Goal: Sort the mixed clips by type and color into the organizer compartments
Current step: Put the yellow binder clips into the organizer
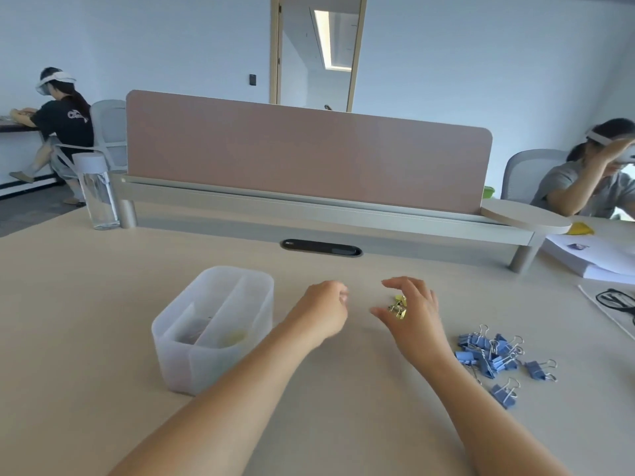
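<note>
We grip gold binder clips (398,308) in right hand (414,312), right of organizer (192,367) | left hand (324,305) curled, grip unclear

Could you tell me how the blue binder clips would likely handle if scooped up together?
The blue binder clips look small and rigid, so they are probably light. Their wire handles overlap in the pile, so several may snag and lift together. Flat-sided, they seem unlikely to roll.

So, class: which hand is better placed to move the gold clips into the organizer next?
Probably the right hand: it curls round the gold clips. The left hand sits nearer the organizer but apart from those clips.
</note>
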